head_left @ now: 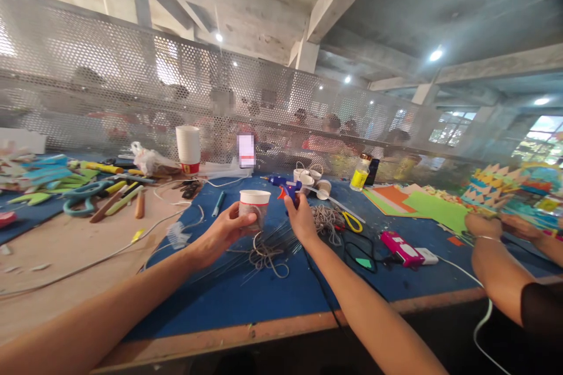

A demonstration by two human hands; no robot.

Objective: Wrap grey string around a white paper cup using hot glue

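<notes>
My left hand is closed around a paper cup with a white rim and a red line, its lower part covered in grey cord. In my right hand is a blue glue gun with an orange trigger; its nozzle points left, just behind the cup's rim. Loose grey cord hangs and lies below the cup. A larger tangle of cord lies right of my right hand, among thin clear sticks.
Scissors and knives lie left. A cup stack stands by the perforated screen. Right are a yellow bottle, a pink power strip, coloured paper and a co-worker's hands. Cables cross the blue mat.
</notes>
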